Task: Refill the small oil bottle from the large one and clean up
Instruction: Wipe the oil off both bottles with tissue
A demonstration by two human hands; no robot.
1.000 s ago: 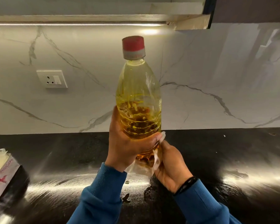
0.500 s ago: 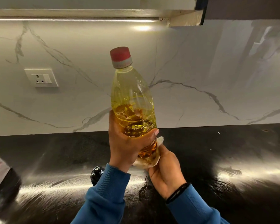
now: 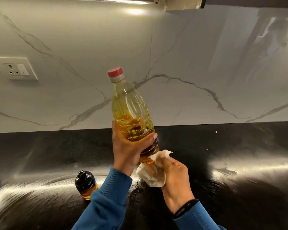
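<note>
Our left hand grips the large clear plastic oil bottle with the red cap low on its body, holding it above the glossy black bench with its top tilted to the left. Our right hand clutches a crumpled white paper tissue pressed against the bottle's base. The small dark-capped oil bottle stands on the bench just left of our blue left sleeve. Behind runs the white marble-patterned wall with a white socket.
</note>
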